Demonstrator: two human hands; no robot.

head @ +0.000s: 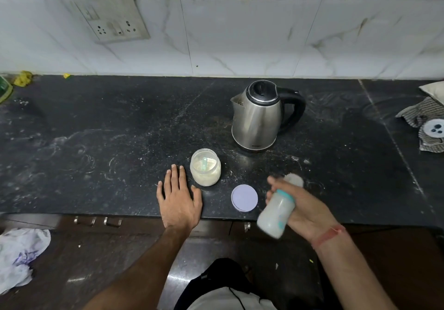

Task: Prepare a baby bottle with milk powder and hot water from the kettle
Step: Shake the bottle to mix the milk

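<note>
My right hand (305, 204) grips a baby bottle (276, 213) with a teal collar and a cap on top. The bottle is tilted, blurred, and full of milky white liquid, held over the counter's front edge. My left hand (179, 197) lies flat on the black counter (96, 141), fingers spread, holding nothing. Just right of its fingers stands an open glass jar of milk powder (205, 170) with a pale green scoop inside. The jar's lavender lid (244, 198) lies flat between the jar and the bottle. A steel kettle (257, 115) with a black handle stands behind, lid closed.
A striped cloth (425, 125) lies at the counter's right edge. A wall socket plate (108, 16) hangs on the tiled wall at the back left. Yellow scraps (22, 78) sit at the far left. A plastic bag (19, 254) lies on the floor below.
</note>
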